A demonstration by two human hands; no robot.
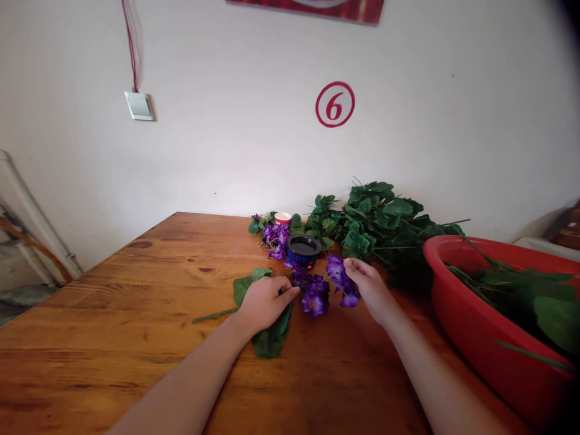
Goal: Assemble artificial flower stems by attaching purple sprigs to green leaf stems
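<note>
My left hand [268, 301] is closed on a leafy artificial stem [215, 315], whose green leaves spread around and under the hand. Purple flowers [313, 296] lie at the right end of that stem, just past my left fingertips. My right hand [368, 284] pinches a separate purple flower piece [339, 279] a little above the table, right of the other blooms. Behind the flowers stands a round blue pot with a black top [303, 246] and a small red light on its front.
On the wooden table [158, 290], more purple flowers [276, 238] lie beside a small red and white cup [282, 218]. A large heap of green leaves [385, 220] is at the back right. The red basin [480, 320] at the right holds leafy stems. A wall rises behind.
</note>
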